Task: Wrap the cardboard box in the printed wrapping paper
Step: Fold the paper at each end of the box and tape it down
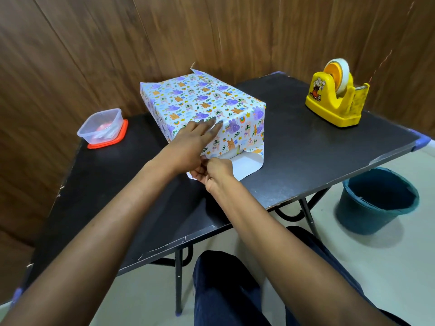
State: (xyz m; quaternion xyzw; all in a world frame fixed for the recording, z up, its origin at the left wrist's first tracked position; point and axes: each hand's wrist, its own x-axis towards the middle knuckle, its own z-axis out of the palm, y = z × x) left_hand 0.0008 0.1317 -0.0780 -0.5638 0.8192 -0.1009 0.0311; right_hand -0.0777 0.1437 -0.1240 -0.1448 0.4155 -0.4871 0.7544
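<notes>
left hand [196, 137] flat on wrapping paper [195, 100] | tape dispenser [334, 100] lettering unreadable

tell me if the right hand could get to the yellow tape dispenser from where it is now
Probably yes. The right hand is busy at the wrapping paper's near flap, but bare table lies between it and the tape dispenser. It would have to let go of the flap first.

Bare forearms, dark trousers

Both arms are uncovered from the frame's lower edge to the wrists, with no sleeves showing. The left hand [193, 142] and right hand [217, 174] carry no rings, watch or gloves. The legs wear dark navy trousers [226, 290] of plain cloth.
</notes>
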